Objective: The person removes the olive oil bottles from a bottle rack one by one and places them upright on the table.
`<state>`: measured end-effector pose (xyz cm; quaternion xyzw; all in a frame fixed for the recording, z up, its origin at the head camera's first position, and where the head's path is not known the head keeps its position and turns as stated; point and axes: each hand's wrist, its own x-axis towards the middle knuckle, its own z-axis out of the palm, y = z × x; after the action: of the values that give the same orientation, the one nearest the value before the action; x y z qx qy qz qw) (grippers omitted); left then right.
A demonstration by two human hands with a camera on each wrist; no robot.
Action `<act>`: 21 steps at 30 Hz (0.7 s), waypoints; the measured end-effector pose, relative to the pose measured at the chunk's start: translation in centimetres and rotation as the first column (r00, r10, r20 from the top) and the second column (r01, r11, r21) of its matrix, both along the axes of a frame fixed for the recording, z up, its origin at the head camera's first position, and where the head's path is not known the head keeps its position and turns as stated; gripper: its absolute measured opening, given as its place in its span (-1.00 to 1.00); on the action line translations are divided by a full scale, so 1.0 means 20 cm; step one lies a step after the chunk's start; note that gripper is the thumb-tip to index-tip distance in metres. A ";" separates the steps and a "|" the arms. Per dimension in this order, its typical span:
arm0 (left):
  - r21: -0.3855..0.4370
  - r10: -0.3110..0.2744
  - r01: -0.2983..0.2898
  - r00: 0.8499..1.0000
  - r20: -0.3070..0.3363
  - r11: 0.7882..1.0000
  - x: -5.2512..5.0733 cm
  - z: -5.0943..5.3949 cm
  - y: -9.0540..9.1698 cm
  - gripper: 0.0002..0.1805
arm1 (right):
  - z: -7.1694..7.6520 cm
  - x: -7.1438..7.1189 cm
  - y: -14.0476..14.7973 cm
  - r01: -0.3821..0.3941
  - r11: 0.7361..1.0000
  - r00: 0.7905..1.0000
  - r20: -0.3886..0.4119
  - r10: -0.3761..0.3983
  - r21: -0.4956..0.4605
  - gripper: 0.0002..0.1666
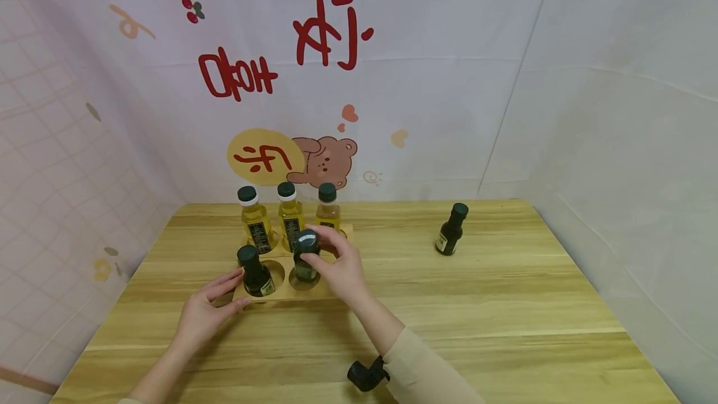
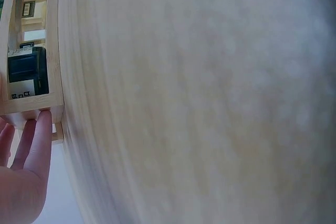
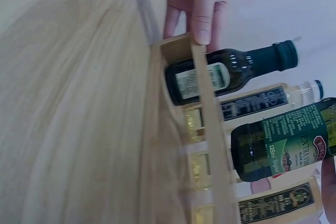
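Observation:
My right hand (image 1: 342,270) pinches a small dark-green olive oil bottle (image 1: 306,254) near its cap, thumb at the front. Its base is just above the front-row middle hole of the wooden rack (image 1: 288,292); the right wrist view shows the green label of this olive oil bottle (image 3: 296,142). My left hand (image 1: 204,310) holds the rack's left end, fingers on the side and thumb at the front corner. Next to it, a dark bottle (image 1: 257,276) stands in the front-left hole. Three yellow oil bottles (image 1: 291,217) fill the back row.
Another dark bottle (image 1: 450,229) stands alone on the right of the wooden table (image 1: 477,304). A printed cloth (image 1: 437,80) hangs behind the table. A black device (image 1: 367,376) sits at my right wrist.

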<state>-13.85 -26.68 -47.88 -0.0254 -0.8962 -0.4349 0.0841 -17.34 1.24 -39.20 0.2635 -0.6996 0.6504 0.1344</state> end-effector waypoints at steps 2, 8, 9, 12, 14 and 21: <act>0.003 -0.002 0.002 1.000 0.003 1.000 0.00 0.00 0.00 -0.34 | 0.00 -0.01 0.01 0.005 1.000 1.000 0.014 -0.006 0.001 -0.49; -0.008 0.006 -0.006 1.000 -0.009 1.000 0.00 0.00 0.00 -0.35 | -0.08 -0.08 0.04 0.013 1.000 0.998 0.053 -0.014 0.005 -0.45; -0.014 0.009 -0.009 1.000 -0.013 1.000 0.00 0.00 0.00 -0.35 | -0.08 -0.08 0.05 0.012 1.000 0.999 0.049 -0.012 0.004 -0.44; -0.022 0.015 -0.015 1.000 -0.023 1.000 0.01 0.00 0.01 -0.36 | -0.09 -0.08 0.08 0.004 1.000 0.999 0.034 -0.004 -0.003 -0.45; -0.019 0.017 -0.017 1.000 -0.023 1.000 0.01 0.00 0.01 -0.37 | -0.09 -0.08 0.11 0.006 1.000 1.000 0.028 -0.006 -0.005 -0.46; -0.012 0.016 -0.017 1.000 -0.014 1.000 0.01 0.00 0.00 -0.36 | -0.09 -0.06 0.21 0.033 0.999 0.998 0.059 -0.034 0.003 -0.47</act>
<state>-13.74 -26.62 -47.91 -0.0216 -0.8984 -0.4284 0.0939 -18.51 5.38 -40.92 0.2325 -0.7083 0.6548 0.1242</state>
